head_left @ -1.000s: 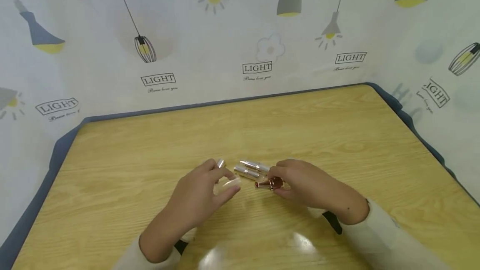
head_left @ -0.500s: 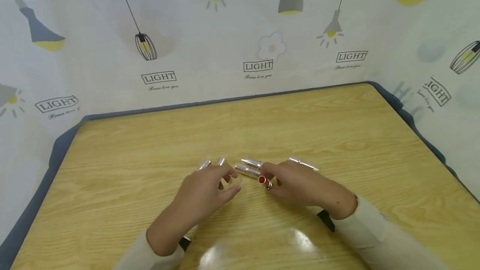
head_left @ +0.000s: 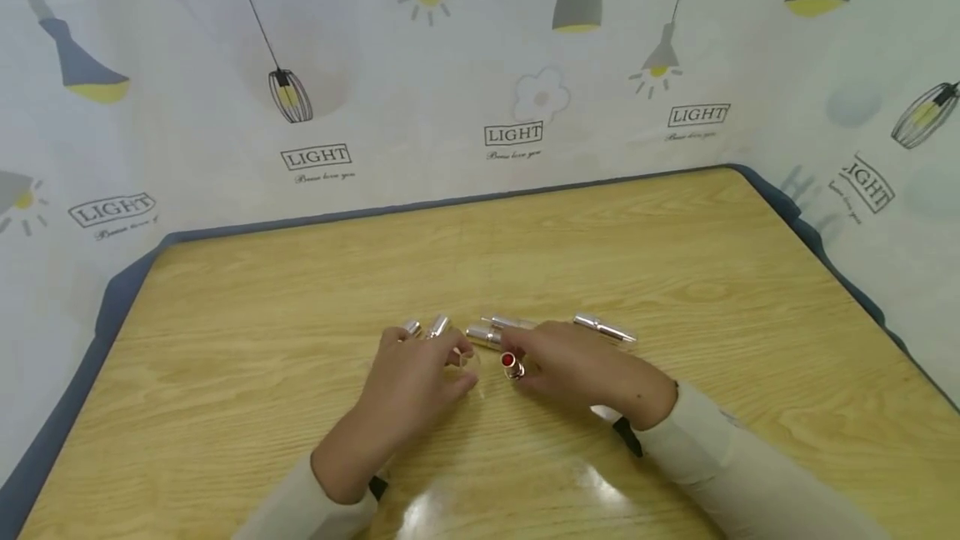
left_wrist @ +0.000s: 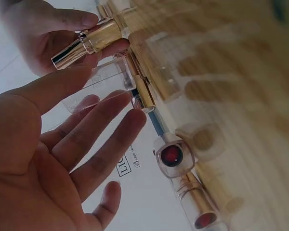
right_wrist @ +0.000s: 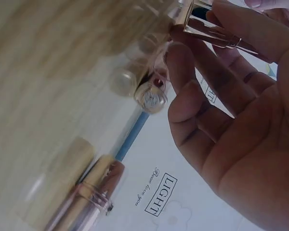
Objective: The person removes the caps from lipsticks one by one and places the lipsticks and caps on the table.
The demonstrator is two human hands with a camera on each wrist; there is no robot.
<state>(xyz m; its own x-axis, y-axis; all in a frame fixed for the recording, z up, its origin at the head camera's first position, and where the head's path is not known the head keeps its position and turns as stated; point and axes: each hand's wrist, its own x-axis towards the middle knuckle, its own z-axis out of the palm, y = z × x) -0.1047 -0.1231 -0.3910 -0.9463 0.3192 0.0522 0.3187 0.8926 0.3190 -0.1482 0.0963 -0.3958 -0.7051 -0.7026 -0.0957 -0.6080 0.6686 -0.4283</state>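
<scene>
My left hand (head_left: 408,377) pinches a clear cap (left_wrist: 103,86) between thumb and fingertips. Facing it, my right hand (head_left: 573,361) holds a shiny gold lipstick tube (left_wrist: 86,45) by thumb and fingers; its round red end (head_left: 508,360) faces up toward the head camera. Cap and tube are close together but apart in the head view. Behind the left hand lie two lipsticks, one (head_left: 438,326) partly covered by it. Two others, including a silvery lipstick (head_left: 483,336), are partly hidden by the right hand.
Beyond the right hand another lipstick (head_left: 603,328) lies on the wood-grain table (head_left: 480,265). A patterned cloth (head_left: 420,123) with lamp prints rises behind the table's far edge.
My right hand has moved left toward the left hand, tilting the tube so its red end faces up. The lipstick on the right has come into sight. The left hand still holds the cap.
</scene>
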